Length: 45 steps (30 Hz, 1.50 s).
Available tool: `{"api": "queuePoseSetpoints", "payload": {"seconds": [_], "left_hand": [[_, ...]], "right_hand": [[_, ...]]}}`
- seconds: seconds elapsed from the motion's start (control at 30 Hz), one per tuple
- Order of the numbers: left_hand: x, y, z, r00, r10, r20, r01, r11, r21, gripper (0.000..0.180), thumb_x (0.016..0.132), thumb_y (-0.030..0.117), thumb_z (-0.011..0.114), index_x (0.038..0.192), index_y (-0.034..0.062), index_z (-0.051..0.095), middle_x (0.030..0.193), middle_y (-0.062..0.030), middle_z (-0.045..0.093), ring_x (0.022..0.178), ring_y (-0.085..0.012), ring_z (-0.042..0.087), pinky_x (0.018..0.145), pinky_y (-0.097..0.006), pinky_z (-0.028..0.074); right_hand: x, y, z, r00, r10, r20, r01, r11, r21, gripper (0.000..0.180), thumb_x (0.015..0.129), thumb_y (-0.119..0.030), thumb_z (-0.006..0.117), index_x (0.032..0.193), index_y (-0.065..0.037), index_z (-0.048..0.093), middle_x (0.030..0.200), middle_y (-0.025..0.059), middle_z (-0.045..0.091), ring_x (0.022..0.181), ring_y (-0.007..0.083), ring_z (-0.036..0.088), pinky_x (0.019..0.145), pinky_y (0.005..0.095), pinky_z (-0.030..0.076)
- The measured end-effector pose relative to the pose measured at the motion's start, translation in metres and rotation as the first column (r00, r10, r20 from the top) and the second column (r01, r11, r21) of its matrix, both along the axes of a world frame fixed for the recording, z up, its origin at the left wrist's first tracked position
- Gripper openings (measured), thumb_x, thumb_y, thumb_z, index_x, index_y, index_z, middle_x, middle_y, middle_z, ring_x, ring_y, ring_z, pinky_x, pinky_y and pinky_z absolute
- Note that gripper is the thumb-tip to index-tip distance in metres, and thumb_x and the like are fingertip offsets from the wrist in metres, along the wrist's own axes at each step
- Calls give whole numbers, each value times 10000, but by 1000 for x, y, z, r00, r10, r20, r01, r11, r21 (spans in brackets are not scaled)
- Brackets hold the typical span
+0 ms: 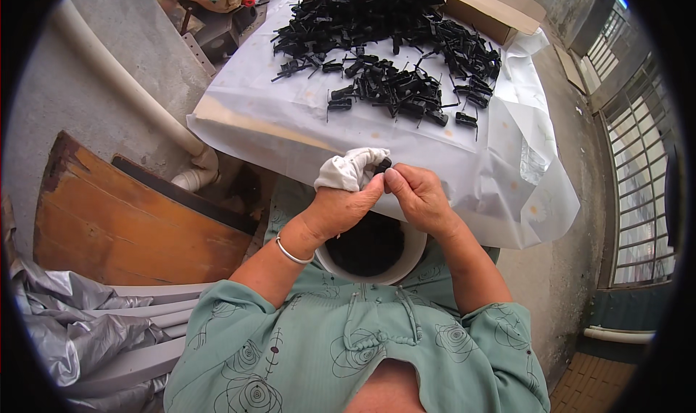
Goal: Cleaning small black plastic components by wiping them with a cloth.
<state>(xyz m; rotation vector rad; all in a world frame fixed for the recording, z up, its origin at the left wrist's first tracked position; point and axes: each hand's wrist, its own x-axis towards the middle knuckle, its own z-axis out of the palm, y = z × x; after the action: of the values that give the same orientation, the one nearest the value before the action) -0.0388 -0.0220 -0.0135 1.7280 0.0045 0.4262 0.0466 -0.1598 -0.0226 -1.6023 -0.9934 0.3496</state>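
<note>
My left hand point(337, 209) has white fabric point(346, 171) over its fingers, a glove or a wrap, while the thumb is bare. Between its thumb and covered fingers is a small black plastic part point(383, 166), mostly hidden. My right hand point(424, 201) is bare and closed, with thumb and forefinger pinched at the part's right end. Both hands meet just above a white bucket point(419, 250) held between my knees, with dark contents inside. Beyond them, many similar black parts point(399, 87) with thin stems lie heaped on the table.
White plastic sheeting point(290, 116) covers the table and hangs over its near edge. A cardboard box point(486, 11) sits at the back right. To the left are a curved wooden panel point(130, 224), a pale pipe point(123, 72) and silvery sheeting point(80, 326). A barred window point(638, 181) is at right.
</note>
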Motion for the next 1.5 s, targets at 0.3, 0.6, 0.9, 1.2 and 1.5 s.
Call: {"api": "queuePoseSetpoints", "payload": {"seconds": [0.3,0.6,0.9,1.2,1.5], "left_hand": [[-4,2,9,985,52,167,-135,834,536,289,800,-12,562,1088,-41,544,860,-78,597,730,-100,561,648,-232,474],[1,-1,2,991,103,89,-130,917,378,243,804,-13,549,1044,-48,547,860,-65,598,735,-89,552,646,-239,481],[6,10,-6,995,-86,54,95,974,-206,338,853,65,572,1150,5,421,931,-51,566,789,-72,505,681,-212,450],[1,6,10,972,-138,-190,100,976,-194,326,886,77,429,1203,7,396,868,-37,546,610,-48,441,528,-193,397],[13,5,12,987,-142,80,142,990,17,263,828,42,424,1082,-13,462,852,-53,529,768,-110,489,685,-254,442]], "right_hand": [[-9,6,-10,984,-110,-144,113,994,13,285,908,-168,489,706,23,546,589,59,531,546,118,459,537,272,410],[-6,18,-18,954,-89,-286,111,992,61,295,917,-202,486,743,21,568,633,49,552,597,98,487,569,263,423],[1,-4,-10,995,-69,67,75,993,-93,153,852,-140,563,840,6,606,687,97,589,613,155,537,599,269,441],[10,-6,6,982,-96,166,80,992,100,108,771,-87,664,810,0,615,662,70,583,568,120,519,536,253,419],[14,0,27,980,41,-196,-38,999,24,251,876,-172,570,681,-20,533,581,-46,435,547,52,369,491,226,339]]}}
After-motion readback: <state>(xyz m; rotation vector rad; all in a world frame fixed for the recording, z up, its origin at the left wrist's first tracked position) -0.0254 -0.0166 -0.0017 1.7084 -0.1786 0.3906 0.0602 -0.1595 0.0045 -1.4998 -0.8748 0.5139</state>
